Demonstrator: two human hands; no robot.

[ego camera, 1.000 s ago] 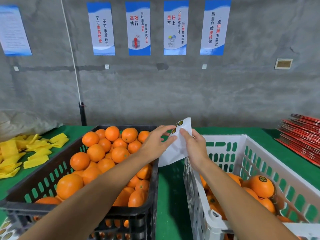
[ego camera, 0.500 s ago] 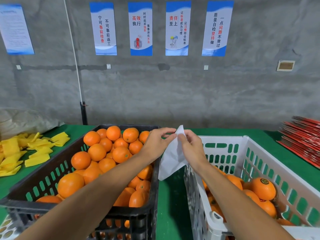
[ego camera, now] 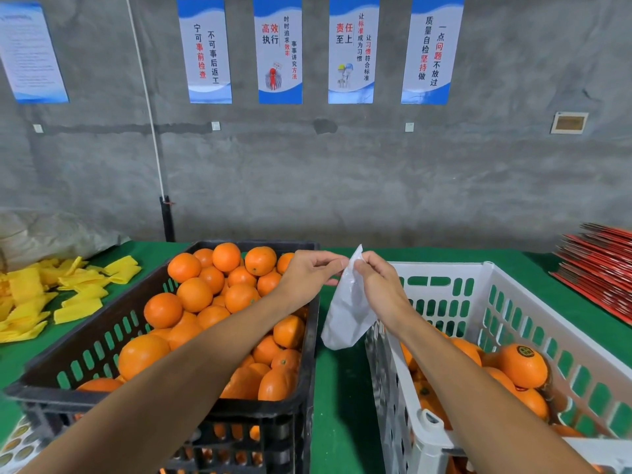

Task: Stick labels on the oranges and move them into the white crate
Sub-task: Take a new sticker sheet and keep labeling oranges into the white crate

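A black crate [ego camera: 297, 410] on the left is heaped with unlabelled oranges [ego camera: 195, 294]. The white crate [ego camera: 492, 278] on the right holds several oranges, one [ego camera: 523, 366] showing a round dark label on top. Between the crates, above the green table, both hands meet at the top edge of a white label sheet [ego camera: 345, 316] that hangs down with its blank back towards me. My left hand [ego camera: 307, 273] pinches at the sheet's upper edge with curled fingers. My right hand [ego camera: 378, 282] pinches the sheet from the right side.
Yellow foam sleeves [ego camera: 51, 295] lie scattered on the green table [ego camera: 338, 405] at far left. A stack of red flat cartons [ego camera: 602, 268] sits at far right. Another label sheet [ego camera: 17, 446] shows at the bottom left corner. A grey wall with posters stands behind.
The label sheet has turned and folded over, so its stickers no longer face me. Both hands have drawn closer together at its top edge.
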